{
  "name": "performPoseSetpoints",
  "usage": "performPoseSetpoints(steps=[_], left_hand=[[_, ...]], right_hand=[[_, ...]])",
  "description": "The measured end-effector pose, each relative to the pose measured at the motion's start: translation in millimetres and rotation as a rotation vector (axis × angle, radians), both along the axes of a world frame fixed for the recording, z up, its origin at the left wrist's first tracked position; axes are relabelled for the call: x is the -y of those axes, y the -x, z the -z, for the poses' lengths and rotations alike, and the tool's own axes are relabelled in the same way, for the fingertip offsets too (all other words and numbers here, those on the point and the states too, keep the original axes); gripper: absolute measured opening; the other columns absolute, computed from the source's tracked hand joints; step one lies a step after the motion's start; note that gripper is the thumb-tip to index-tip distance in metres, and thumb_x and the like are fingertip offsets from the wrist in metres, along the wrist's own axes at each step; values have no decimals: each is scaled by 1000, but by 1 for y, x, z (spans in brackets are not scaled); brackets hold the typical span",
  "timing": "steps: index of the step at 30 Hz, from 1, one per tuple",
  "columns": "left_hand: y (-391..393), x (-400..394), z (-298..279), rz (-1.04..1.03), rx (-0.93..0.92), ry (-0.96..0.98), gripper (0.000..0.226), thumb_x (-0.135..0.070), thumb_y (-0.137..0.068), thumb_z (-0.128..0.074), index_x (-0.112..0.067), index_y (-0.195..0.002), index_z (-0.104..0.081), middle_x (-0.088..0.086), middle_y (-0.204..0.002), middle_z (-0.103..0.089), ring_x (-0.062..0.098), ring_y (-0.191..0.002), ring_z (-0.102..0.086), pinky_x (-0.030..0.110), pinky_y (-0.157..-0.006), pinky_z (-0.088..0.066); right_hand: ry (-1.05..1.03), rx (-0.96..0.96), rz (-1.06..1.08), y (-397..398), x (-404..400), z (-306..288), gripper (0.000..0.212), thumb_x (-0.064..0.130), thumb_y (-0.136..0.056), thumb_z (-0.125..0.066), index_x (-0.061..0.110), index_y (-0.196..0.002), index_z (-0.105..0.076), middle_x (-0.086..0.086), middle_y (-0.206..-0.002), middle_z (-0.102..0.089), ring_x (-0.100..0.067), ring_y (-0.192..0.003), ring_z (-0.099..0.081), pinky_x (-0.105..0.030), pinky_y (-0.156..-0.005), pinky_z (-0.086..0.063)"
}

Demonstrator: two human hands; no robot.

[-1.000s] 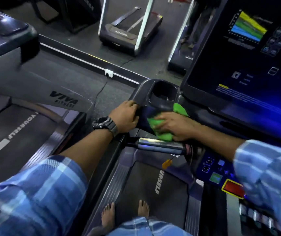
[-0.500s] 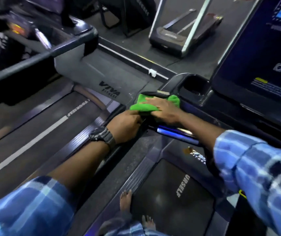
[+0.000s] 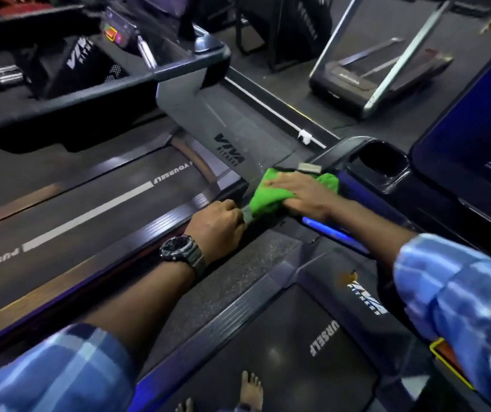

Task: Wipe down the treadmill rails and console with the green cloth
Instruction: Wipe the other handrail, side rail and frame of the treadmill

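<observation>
The green cloth (image 3: 263, 194) lies on the left corner of the treadmill console (image 3: 416, 191), where the left rail (image 3: 238, 251) meets it. My right hand (image 3: 297, 193) lies flat on top of the cloth and presses it against the surface. My left hand (image 3: 216, 223), with a black watch on the wrist, grips the rail just below and left of the cloth, fingers curled round it. A cup holder (image 3: 382, 162) sits in the console right of the cloth. The lit screen (image 3: 476, 138) stands at the far right.
A second treadmill (image 3: 89, 203) with a white belt stripe runs alongside on the left, its console (image 3: 60, 69) at upper left. A folded treadmill (image 3: 380, 75) stands ahead on the floor. My bare feet (image 3: 250, 391) stand on the belt below.
My right hand has slid the cloth left, from beside the cup holder out to the console's left corner. My left hand has shifted down along the rail. The view has turned left.
</observation>
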State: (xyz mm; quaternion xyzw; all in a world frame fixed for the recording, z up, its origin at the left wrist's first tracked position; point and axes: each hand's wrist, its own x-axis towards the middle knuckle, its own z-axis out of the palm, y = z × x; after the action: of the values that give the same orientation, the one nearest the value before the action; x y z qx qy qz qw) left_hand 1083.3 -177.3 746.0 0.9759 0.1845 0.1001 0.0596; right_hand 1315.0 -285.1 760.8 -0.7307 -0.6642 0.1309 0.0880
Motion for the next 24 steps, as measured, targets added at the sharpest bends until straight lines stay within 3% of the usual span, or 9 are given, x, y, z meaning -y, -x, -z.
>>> performPoseSetpoints(steps=[2, 5, 7, 10, 12, 16, 18, 22, 24], left_hand=[[2, 2, 1, -5, 19, 12, 35, -41, -90, -44, -18, -88, -70, 3, -92, -62, 28, -84, -61, 41, -64, -53], [7, 6, 2, -38, 57, 33, 29, -38, -89, -49, -17, -87, -70, 5, -95, -64, 29, -84, -61, 39, -61, -52], [11, 7, 2, -31, 86, 33, 27, -36, -89, -52, -16, -86, -69, 6, -97, -65, 31, -84, -62, 38, -59, -51], [25, 8, 2, 8, 113, -11, 21, -31, -89, -56, -15, -84, -69, 5, -94, -65, 30, -81, -61, 31, -55, -40], [30, 8, 2, 41, 126, -67, 15, -26, -86, -60, -16, -81, -68, 4, -87, -64, 28, -73, -60, 26, -55, -29], [41, 10, 9, 0, 118, -3, 26, -31, -89, -50, -12, -90, -68, 9, -93, -61, 31, -80, -56, 39, -60, -48], [48, 10, 8, -16, 115, 3, 31, -32, -89, -46, -11, -88, -68, 10, -94, -62, 33, -81, -56, 42, -61, -49], [63, 7, 3, 105, 131, -76, 29, -27, -86, -48, -12, -72, -67, 7, -81, -64, 33, -71, -57, 39, -60, -50], [72, 8, 1, 131, 115, -83, 25, -28, -87, -52, -13, -73, -67, 5, -79, -63, 31, -73, -59, 35, -59, -48]], right_hand=[[6, 110, 185, -1, -24, -9, 67, 49, -76, -24, 19, -118, -67, -9, -125, -66, -28, -118, -58, -40, -101, -42], [39, 244, 255, 45, -53, -5, 60, 51, -81, -23, 24, -111, -66, -8, -117, -69, -31, -110, -61, -42, -93, -39], [-41, 52, 166, 71, -37, 10, 59, 47, -80, -30, 22, -120, -66, -8, -127, -66, -27, -121, -56, -42, -106, -31], [-28, -195, 212, 61, 8, 26, 76, 48, -76, -29, 16, -143, -48, -7, -153, -41, -27, -143, -33, -47, -121, -15], [30, -103, 242, 40, 9, 19, 74, 47, -79, -30, 17, -145, -46, -7, -154, -40, -30, -141, -37, -46, -119, -22], [41, 156, 369, 52, -44, 1, 72, 52, -75, -16, 23, -121, -64, -9, -129, -63, -28, -120, -54, -42, -101, -34], [48, 238, 303, 91, -57, 7, 72, 52, -78, -14, 21, -114, -67, -10, -123, -66, -27, -117, -57, -42, -101, -33], [-110, -8, 17, 120, -3, 29, 62, 42, -83, -36, 23, -141, -51, 5, -147, -49, -18, -142, -32, -41, -118, -10], [-92, 64, 17, 95, 6, 27, 70, 47, -80, -35, 23, -145, -45, 6, -153, -42, -17, -144, -26, -42, -119, -9]])
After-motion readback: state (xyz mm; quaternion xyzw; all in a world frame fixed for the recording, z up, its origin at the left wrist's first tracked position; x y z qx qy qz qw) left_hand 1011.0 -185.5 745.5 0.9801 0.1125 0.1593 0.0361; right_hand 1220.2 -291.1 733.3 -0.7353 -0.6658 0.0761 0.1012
